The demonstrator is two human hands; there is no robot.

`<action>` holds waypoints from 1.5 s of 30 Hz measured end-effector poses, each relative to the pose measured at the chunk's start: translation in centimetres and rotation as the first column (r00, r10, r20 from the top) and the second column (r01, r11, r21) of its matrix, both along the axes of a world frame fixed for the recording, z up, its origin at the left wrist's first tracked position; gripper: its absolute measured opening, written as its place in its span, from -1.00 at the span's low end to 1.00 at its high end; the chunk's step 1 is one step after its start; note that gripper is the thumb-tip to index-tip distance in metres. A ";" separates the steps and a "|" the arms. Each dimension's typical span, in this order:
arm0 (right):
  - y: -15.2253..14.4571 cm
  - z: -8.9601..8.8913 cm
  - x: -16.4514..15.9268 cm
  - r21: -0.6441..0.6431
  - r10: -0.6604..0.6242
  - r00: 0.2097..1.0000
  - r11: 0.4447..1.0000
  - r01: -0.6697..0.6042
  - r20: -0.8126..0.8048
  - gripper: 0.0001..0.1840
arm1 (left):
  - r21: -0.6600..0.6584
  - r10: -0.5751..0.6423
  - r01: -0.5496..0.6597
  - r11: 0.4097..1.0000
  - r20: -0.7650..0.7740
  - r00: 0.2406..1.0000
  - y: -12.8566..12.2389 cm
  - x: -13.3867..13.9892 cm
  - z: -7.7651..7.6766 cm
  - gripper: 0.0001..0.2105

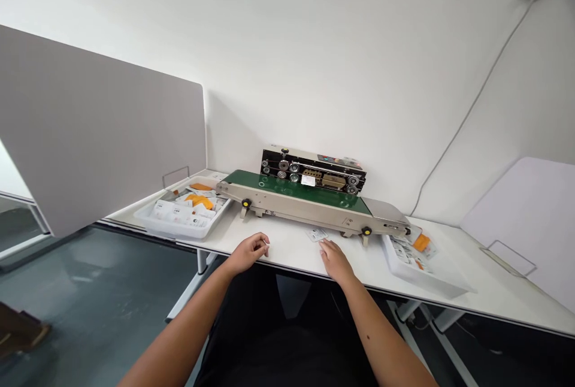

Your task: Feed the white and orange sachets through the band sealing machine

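Observation:
My left hand (249, 252) rests at the front edge of the white table, its fingers loosely curled, a gap beside the thumb, and nothing seen in it. My right hand (336, 260) lies on the table with fingers stretched out, the tips at the near edge of a small flat printed packet (317, 235). Behind both hands stands a band sealing machine with a green conveyor belt (296, 188). A white and pink packet (308, 180) stands upright against its sealing head (332, 178).
To the left, a white plastic bin (179, 231) holds several white and orange packets. Another white bin (426, 279) with packets stands below the machine's right end. Grey partitions (112, 135) flank the table (287, 246). A cable (476, 99) runs down the wall.

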State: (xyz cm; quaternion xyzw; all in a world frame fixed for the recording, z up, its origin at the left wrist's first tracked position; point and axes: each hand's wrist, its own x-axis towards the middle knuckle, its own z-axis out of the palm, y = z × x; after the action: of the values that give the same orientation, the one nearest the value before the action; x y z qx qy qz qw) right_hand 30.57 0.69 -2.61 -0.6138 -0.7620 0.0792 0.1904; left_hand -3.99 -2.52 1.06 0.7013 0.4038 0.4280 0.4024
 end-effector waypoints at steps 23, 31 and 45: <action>3.6 0.2 -4.8 0.044 0.250 0.922 0.968 -0.248 -0.296 -0.31 | -0.013 -0.032 0.032 0.999 -0.005 0.999 0.3 -0.2 0.0 -0.80; 3.5 -1.0 -12.2 0.082 0.306 0.712 0.940 -0.331 -0.633 -0.21 | 0.142 0.151 -0.125 0.982 -0.189 0.970 0.5 0.3 -0.7 -0.76; 2.5 0.4 -13.8 0.023 0.157 0.238 0.874 -0.486 -0.958 -0.45 | 0.160 0.182 -0.139 0.977 -0.301 0.936 1.0 0.7 -0.9 -0.63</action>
State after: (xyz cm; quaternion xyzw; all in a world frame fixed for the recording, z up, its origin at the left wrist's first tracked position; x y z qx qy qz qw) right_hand 16.74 3.24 -2.21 -0.2976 -0.5954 0.5653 0.4873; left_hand -3.29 -1.47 0.17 0.7508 0.4885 0.3690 0.2481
